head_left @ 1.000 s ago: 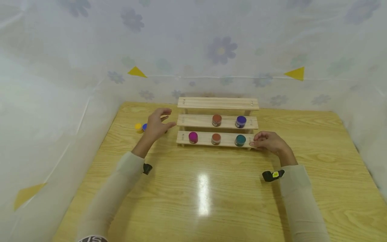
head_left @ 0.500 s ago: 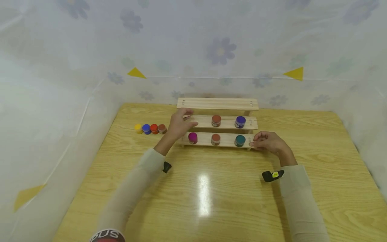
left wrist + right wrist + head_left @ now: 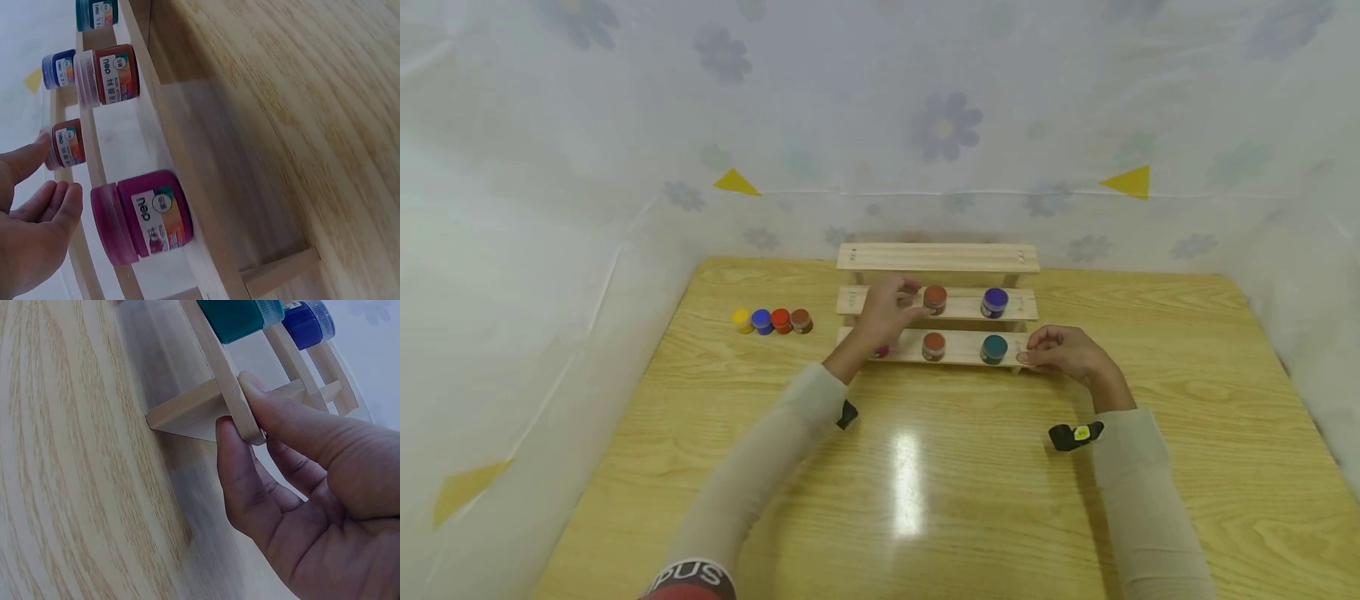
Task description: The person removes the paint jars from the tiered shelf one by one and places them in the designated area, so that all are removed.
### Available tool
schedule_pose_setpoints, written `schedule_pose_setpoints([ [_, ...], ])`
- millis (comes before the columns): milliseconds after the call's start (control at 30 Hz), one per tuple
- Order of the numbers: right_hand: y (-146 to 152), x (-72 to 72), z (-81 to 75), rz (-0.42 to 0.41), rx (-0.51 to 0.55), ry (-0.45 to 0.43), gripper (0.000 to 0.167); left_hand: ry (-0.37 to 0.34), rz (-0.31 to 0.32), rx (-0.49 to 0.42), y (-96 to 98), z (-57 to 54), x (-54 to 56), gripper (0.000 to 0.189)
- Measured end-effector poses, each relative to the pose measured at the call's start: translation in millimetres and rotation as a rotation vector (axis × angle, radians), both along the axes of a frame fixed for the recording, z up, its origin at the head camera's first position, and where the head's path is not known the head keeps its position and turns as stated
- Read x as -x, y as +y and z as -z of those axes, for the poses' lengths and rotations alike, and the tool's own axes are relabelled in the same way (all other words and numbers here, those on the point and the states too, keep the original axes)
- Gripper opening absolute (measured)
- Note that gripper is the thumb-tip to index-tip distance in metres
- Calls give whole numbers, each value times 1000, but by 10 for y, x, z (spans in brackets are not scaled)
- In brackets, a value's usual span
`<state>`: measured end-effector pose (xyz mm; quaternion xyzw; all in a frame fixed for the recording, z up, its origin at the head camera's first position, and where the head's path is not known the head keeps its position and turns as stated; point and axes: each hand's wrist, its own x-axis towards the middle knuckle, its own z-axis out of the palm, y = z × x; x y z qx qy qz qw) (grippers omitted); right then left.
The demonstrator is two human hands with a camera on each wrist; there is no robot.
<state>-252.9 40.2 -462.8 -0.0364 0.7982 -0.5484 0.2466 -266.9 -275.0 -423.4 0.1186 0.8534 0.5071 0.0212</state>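
A three-tier wooden display rack (image 3: 937,257) stands at the back of the table. My right hand (image 3: 1067,354) pinches the right end of its lowest board between thumb and fingers, close by a teal paint jar (image 3: 994,349). Over the middle tier, my left hand (image 3: 883,312) has loosely bent fingers and a thumb that overlaps the lid edge of a brown paint jar (image 3: 67,144). To the right of that jar sits a dark blue one (image 3: 995,302). On the lowest tier are another brown jar (image 3: 933,346) and a magenta jar (image 3: 159,215), partly hidden by my left wrist in the head view.
Left of the rack, a yellow jar (image 3: 742,321), a blue jar (image 3: 762,321), a red jar (image 3: 781,321) and a brown jar (image 3: 801,321) stand in a row on the wooden table (image 3: 1000,500). A flower-patterned sheet (image 3: 880,108) hangs behind.
My left hand has moved right, from beside the row of loose jars to the middle tier's brown jar, uncovering that row. My right hand keeps its pinch on the rack's end.
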Motion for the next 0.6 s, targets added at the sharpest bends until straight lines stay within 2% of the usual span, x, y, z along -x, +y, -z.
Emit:
schedule_pose_setpoints([
  [200, -10, -2, 10, 7, -6, 6, 21, 16, 1, 44, 79, 44, 13, 43],
  [600, -6, 9, 18, 10, -4, 2, 24, -20, -13, -9, 154, 55, 11, 43],
])
